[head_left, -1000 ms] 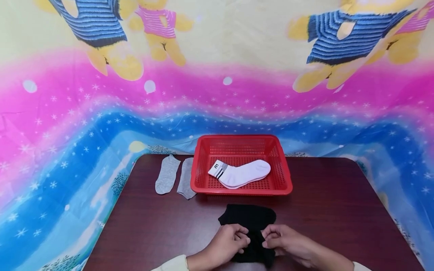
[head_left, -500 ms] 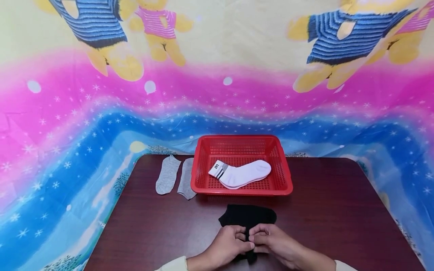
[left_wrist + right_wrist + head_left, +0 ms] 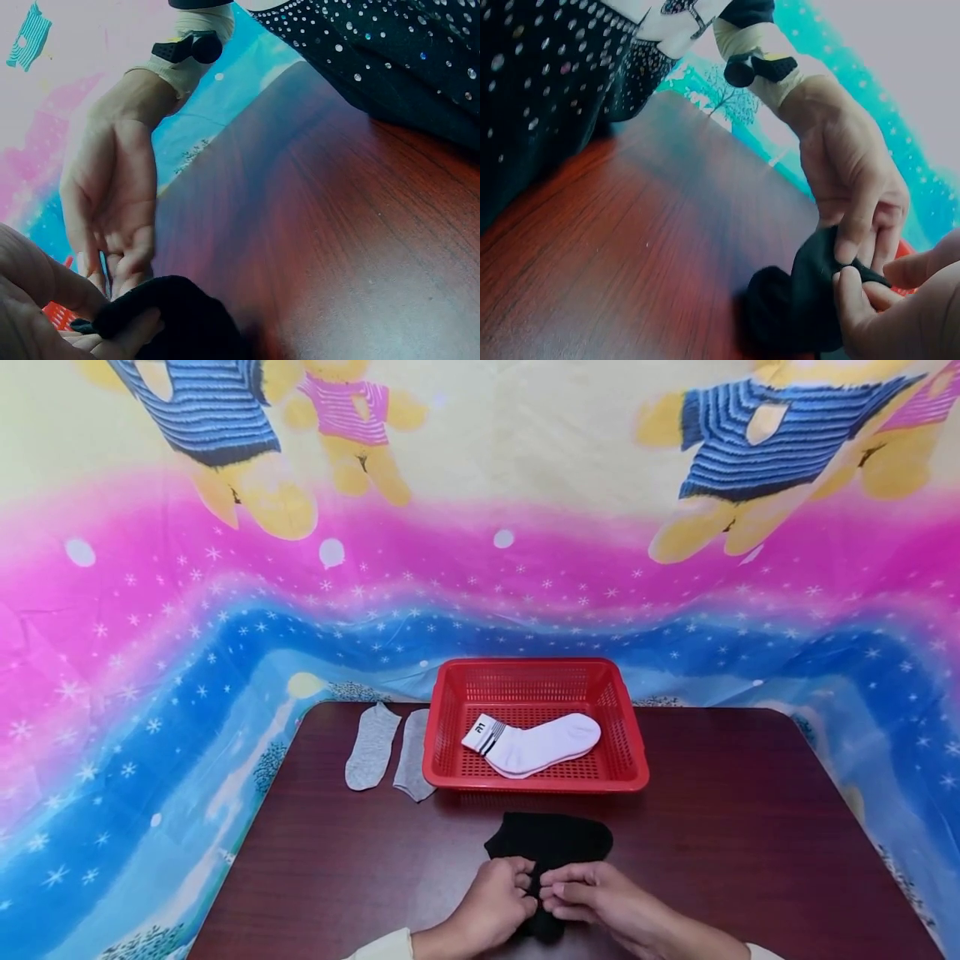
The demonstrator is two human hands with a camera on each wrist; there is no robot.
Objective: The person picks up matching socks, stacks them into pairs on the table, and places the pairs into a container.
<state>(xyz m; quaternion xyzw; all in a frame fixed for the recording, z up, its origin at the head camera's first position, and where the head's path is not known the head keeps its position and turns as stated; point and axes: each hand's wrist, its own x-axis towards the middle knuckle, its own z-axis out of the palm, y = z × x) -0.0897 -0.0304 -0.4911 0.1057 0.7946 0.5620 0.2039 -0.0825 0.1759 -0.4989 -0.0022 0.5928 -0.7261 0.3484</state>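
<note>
Near the table's front, my left hand [image 3: 495,900] pinches a bunched black sock [image 3: 545,928] between thumb and fingers. Facing it, my right hand [image 3: 600,897] has its thumb and fingertips on the sock's edge, pinching the cloth. In the right wrist view the black sock [image 3: 810,300] hangs in a loose fold below the left thumb [image 3: 853,225]. Part of it is covered by the hands in the head view. Just beyond the fingers, a second black sock [image 3: 551,835] lies flat on the table, toe to the right.
A red plastic basket [image 3: 534,783] stands at the back, holding white socks [image 3: 543,746] with striped cuffs. Left of it lie a light grey sock [image 3: 372,747] and another grey sock [image 3: 414,760], partly hidden by the basket. The dark wooden table [image 3: 735,827] extends to both sides.
The black sock between my hands has gone from spread out to gathered into a narrower bundle. My right hand has moved left, closer to my left hand. Basket and other socks are unmoved.
</note>
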